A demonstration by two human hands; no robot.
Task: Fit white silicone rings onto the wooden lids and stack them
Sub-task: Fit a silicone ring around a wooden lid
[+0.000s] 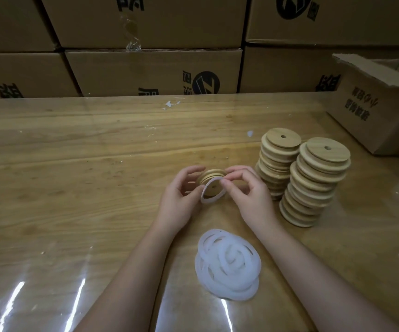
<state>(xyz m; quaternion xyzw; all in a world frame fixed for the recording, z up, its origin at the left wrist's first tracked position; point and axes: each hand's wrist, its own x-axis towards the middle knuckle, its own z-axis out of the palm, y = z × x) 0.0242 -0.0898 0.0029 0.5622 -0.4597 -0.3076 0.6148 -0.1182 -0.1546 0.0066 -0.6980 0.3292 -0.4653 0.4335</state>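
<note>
My left hand (pixel 180 195) grips a round wooden lid (pixel 211 176), tilted on edge just above the table. A white silicone ring (pixel 208 198) sits stretched over the lid's near face. My right hand (pixel 246 188) pinches the ring's upper right edge between thumb and forefinger. A loose pile of white silicone rings (pixel 228 263) lies on the table near me, between my forearms. Two tall stacks of wooden lids (pixel 313 180) with small centre holes stand to the right of my hands; the far stack (pixel 277 161) leans a little.
The wooden table (pixel 86 176) is covered with shiny clear plastic. An open cardboard box (pixel 373 109) stands at the far right. Stacked cardboard cartons (pixel 153 70) form a wall along the table's back edge. Small white scraps (pixel 171 104) lie near the back.
</note>
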